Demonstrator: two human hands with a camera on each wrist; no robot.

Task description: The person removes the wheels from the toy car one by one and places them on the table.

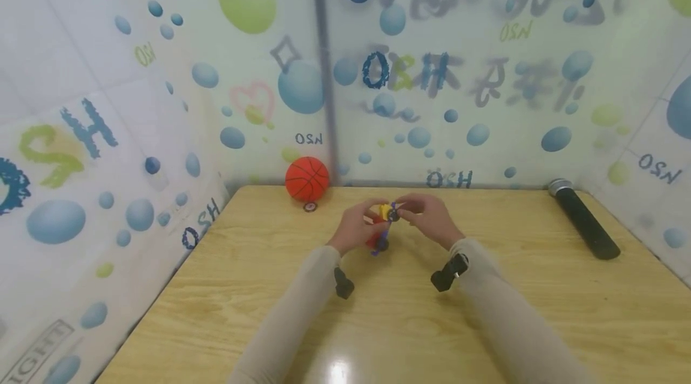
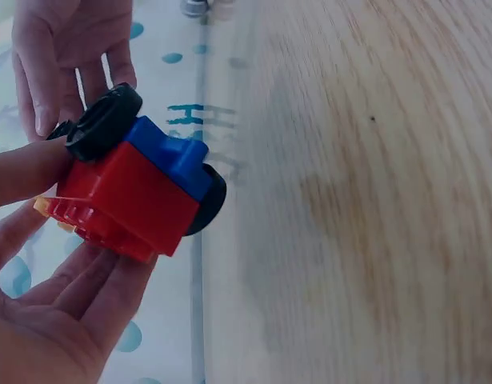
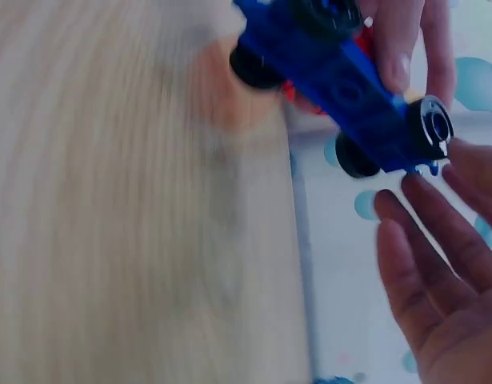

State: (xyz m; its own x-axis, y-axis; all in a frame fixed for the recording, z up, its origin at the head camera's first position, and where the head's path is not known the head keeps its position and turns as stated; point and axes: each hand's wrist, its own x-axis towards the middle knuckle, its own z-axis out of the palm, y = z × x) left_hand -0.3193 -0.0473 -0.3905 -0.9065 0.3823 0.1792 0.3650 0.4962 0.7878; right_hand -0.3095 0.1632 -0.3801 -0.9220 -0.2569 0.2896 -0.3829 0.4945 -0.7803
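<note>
A toy car of building blocks has a blue base, a red block, a yellow block and several black wheels. My left hand grips it, thumb on one side and fingers along the red block, raised off the table. In the right wrist view its blue underside shows. At the far end of the car, my right hand has its fingertips right at a front wheel. The lower fingers of that hand extend loosely apart beneath the car.
The wooden table stands against patterned walls. At its back edge sits a red basketball, with a small dark round piece in front of it. A black microphone with a silver head lies at the right.
</note>
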